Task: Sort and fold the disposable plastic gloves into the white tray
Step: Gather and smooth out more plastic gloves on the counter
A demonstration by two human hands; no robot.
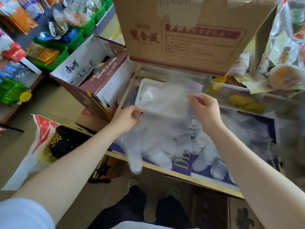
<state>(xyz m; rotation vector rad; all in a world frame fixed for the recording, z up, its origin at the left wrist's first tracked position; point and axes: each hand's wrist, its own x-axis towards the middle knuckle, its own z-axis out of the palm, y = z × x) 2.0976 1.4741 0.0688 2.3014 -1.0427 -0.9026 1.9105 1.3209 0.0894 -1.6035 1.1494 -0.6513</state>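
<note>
A clear plastic glove point(153, 138) hangs stretched between my two hands, its fingers drooping over the table's front edge. My left hand point(127, 119) pinches one cuff corner and my right hand point(205, 107) pinches the other. Just behind the glove lies the white tray point(143, 86), seen through the film, with folded gloves inside. A loose heap of more clear gloves point(219, 146) lies on the table to the right, under my right forearm.
A large open cardboard box point(181, 35) stands upright behind the tray. A brown and white carton point(92, 75) sits to the left. Clear bins of snacks point(244, 100) stand at the right. The table's wooden front edge point(181, 174) runs below the gloves.
</note>
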